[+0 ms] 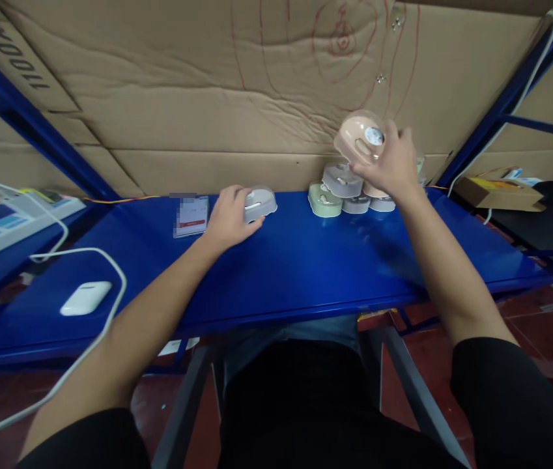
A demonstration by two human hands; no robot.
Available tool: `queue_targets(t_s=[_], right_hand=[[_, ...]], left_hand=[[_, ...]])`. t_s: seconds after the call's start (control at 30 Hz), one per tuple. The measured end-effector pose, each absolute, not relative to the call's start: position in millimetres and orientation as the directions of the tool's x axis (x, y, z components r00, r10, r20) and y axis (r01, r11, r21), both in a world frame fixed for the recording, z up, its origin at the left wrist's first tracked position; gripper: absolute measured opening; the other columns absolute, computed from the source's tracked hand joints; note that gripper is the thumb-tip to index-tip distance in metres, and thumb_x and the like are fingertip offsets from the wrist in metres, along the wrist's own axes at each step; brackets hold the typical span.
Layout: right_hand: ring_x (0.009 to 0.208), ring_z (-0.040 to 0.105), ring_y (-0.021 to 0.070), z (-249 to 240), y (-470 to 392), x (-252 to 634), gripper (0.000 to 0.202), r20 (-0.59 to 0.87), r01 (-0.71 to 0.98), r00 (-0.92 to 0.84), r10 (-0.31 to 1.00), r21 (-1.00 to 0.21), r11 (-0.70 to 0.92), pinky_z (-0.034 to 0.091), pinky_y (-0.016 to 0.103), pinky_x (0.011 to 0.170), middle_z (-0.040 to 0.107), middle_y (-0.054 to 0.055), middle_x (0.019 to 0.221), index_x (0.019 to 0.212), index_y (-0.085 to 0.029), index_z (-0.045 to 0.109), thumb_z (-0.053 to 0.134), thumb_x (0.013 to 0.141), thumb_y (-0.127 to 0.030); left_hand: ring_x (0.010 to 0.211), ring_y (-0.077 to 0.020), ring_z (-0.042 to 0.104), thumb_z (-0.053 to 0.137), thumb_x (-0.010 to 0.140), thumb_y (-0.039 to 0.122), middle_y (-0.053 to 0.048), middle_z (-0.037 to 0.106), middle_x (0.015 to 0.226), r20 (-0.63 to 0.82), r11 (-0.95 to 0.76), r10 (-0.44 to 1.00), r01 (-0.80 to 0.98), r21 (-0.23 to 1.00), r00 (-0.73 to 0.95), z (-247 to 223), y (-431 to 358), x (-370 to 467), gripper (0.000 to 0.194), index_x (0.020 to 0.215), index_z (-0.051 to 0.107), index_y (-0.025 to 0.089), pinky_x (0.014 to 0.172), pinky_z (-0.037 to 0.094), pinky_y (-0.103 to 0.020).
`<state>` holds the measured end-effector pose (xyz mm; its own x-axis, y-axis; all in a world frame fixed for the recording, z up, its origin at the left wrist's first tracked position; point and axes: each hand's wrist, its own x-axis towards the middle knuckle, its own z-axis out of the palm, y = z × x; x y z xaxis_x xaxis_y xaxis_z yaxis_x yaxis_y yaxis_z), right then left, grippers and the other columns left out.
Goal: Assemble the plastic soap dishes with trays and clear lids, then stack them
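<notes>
In my right hand [396, 163] is a peach-coloured rounded plastic case [354, 138] with a clear cover and a round white sticker. It is tilted and held above a stack of similar cases. A grey case [344, 180] in the upper layer and a green case [326, 199] below it show at the stack's left side; my right hand partly hides the rest. My left hand [231, 218] grips the left side of another grey rounded case [260, 203], which sits on the blue table [286, 267], apart from the stack.
A phone [191, 216] lies left of my left hand. Nearer me are a white earbud case [86, 298] and a white cable [114, 264] that passes over my left forearm. A cardboard wall [169, 111] stands behind the table. At right is an open cardboard box [498, 194].
</notes>
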<state>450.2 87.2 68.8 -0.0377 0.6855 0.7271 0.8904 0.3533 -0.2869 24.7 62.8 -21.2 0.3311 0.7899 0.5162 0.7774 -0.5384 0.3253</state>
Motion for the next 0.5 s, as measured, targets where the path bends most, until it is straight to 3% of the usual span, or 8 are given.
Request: queue_targets(t_s=[0.1,0.2,0.3,0.4,0.5], right_hand=[[0.146,0.056,0.0524,78,122,451,0.079,0.687,0.930,0.052,0.725,-0.298,0.216,0.042,0.074,0.113,0.056,0.040,0.156,0.140,-0.004,0.061,0.078,0.099,-0.069],[0.148,0.057,0.0523,82,133,435,0.080,0.614,0.957,0.159,0.773,-0.287,0.031,0.035,0.076,0.115,0.059,0.043,0.152,0.136,0.003,0.064,0.069,0.103,-0.070],[0.146,0.059,0.0519,84,121,416,0.081,0.552,0.969,0.217,0.805,-0.222,-0.109,0.033,0.075,0.118,0.062,0.043,0.150,0.143,0.005,0.063,0.077,0.101,-0.062],[0.143,0.060,0.0506,82,106,407,0.081,0.520,0.978,0.201,0.830,-0.151,-0.142,0.033,0.074,0.120,0.061,0.040,0.153,0.148,0.001,0.063,0.089,0.093,-0.052],[0.142,0.056,0.0501,76,101,406,0.074,0.525,0.979,0.202,0.827,-0.128,-0.158,0.030,0.075,0.121,0.062,0.039,0.153,0.145,-0.001,0.066,0.088,0.092,-0.047]], left_hand=[[0.163,-0.0558,0.037,0.081,0.089,0.057,-0.025,0.048,0.168,0.455,-0.510,0.821,0.800,0.316,0.344,-32,71,23,0.083,0.157,0.057,0.018,0.138,0.027,-0.074],[0.166,-0.0590,0.030,0.082,0.089,0.059,-0.025,0.046,0.172,0.427,-0.495,0.835,0.813,0.307,0.347,-38,75,23,0.083,0.160,0.058,0.021,0.137,0.022,-0.079],[0.167,-0.0595,0.029,0.079,0.093,0.060,-0.024,0.044,0.175,0.398,-0.455,0.855,0.849,0.269,0.332,-39,75,24,0.081,0.163,0.058,0.023,0.135,0.025,-0.080],[0.168,-0.0556,0.032,0.072,0.100,0.056,-0.025,0.040,0.178,0.358,-0.416,0.873,0.888,0.196,0.330,-37,74,25,0.078,0.168,0.056,0.021,0.135,0.032,-0.074],[0.167,-0.0528,0.034,0.071,0.102,0.053,-0.024,0.039,0.178,0.335,-0.417,0.875,0.895,0.158,0.349,-35,73,25,0.078,0.170,0.054,0.020,0.135,0.035,-0.071]])
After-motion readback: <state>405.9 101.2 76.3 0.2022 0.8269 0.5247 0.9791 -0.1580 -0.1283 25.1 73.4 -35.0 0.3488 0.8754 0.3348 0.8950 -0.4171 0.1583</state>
